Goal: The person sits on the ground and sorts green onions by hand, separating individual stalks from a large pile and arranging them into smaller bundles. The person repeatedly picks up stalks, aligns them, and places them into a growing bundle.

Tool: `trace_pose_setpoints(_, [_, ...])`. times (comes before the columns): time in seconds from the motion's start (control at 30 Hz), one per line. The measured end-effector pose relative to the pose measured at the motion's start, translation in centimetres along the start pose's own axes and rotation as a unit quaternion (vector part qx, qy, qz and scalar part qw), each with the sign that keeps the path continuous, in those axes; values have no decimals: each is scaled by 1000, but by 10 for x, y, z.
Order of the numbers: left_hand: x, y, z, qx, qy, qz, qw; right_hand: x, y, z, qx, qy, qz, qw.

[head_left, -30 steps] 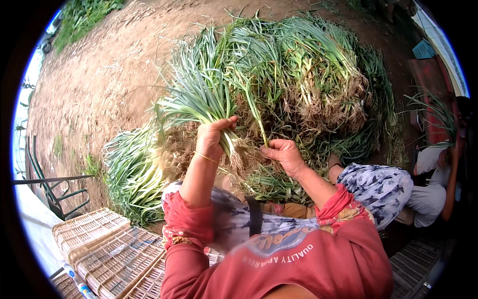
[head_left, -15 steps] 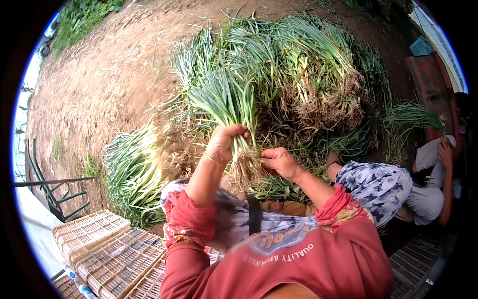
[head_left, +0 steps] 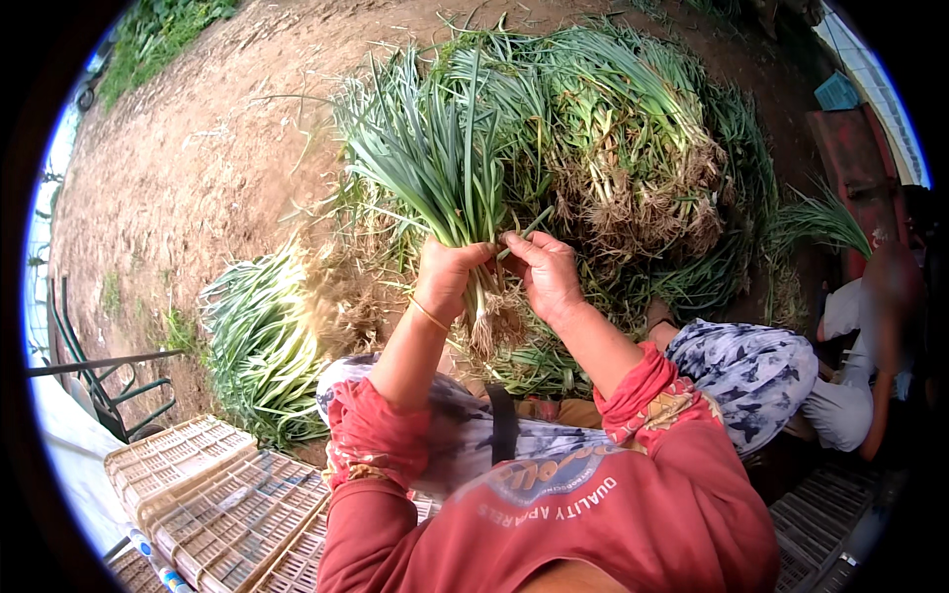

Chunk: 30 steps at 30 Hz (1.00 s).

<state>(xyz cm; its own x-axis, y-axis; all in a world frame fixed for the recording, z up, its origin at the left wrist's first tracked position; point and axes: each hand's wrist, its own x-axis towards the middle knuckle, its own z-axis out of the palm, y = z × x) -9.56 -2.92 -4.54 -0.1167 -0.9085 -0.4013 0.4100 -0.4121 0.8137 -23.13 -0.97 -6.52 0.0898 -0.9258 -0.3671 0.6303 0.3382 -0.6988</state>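
My left hand (head_left: 447,279) is wrapped round a bunch of green onions (head_left: 430,178) just above the white stems. Its leaves fan out away from me, and the brown roots hang below my fist. Against the bunch's right side, my right hand (head_left: 549,277) pinches a green onion leaf (head_left: 537,221) between thumb and fingers. Beyond both hands lies a large heap of green onions (head_left: 633,109) with soil-coloured roots. To the left rests a second pile of green onions (head_left: 259,341), with pale stems and roots turned toward the middle.
Woven slatted baskets (head_left: 227,509) stand at the lower left, near a green metal frame (head_left: 114,385). Another person (head_left: 850,395) sits at the far right by a red bench (head_left: 858,168). A blue crate (head_left: 836,92) is behind that bench.
My right hand has moved up from the roots to the stems beside my left hand and now pinches a leaf. The bunch has turned more upright.
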Motion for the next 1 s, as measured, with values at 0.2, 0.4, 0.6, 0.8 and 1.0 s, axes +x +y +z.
trace_pose_setpoints(0.2, [23,24,-45,-184,-25,-46,982,-42,-9,-15,6,-82,-61,995])
trace_pose_setpoints(0.4, [31,27,-58,-217,-20,-26,976,-110,-54,-77,-8,-6,-81,997])
trace_pose_setpoints(0.6, [30,27,-47,-188,22,18,982,-146,-82,-115,-71,139,-82,984])
trace_pose_setpoints(0.8, [17,27,-28,-189,21,-19,982,-124,-73,-99,-635,8,-53,771])
trace_pose_setpoints(1.0, [11,24,-25,-147,33,-2,989,-46,-29,-30,-547,-153,-111,815])
